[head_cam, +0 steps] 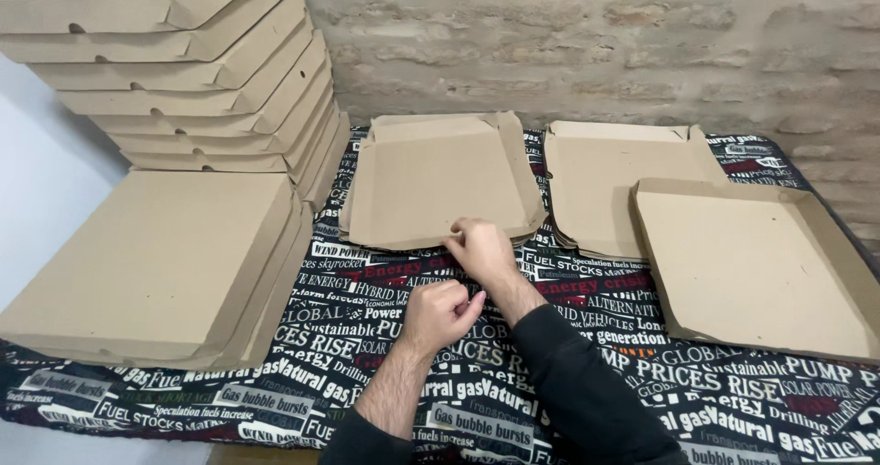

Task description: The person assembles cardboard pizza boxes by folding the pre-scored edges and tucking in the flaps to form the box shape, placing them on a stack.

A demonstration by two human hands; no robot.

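My right hand [478, 249] pinches the near edge of the top sheet of a pile of flat brown cardboard box blanks [440, 176] in the middle of the table. My left hand [440, 314] hovers just below it over the cloth, fingers curled into a loose fist with nothing in it. A second pile of flat blanks [610, 181] lies to the right. A shallow cardboard tray [761, 272] with raised sides overlaps that pile's near right corner.
A tall stack of closed cardboard boxes [183, 71] stands at the back left, and a lower stack [151, 263] lies in front of it. A black printed cloth [568, 382] covers the table. A brick wall [596, 34] runs behind.
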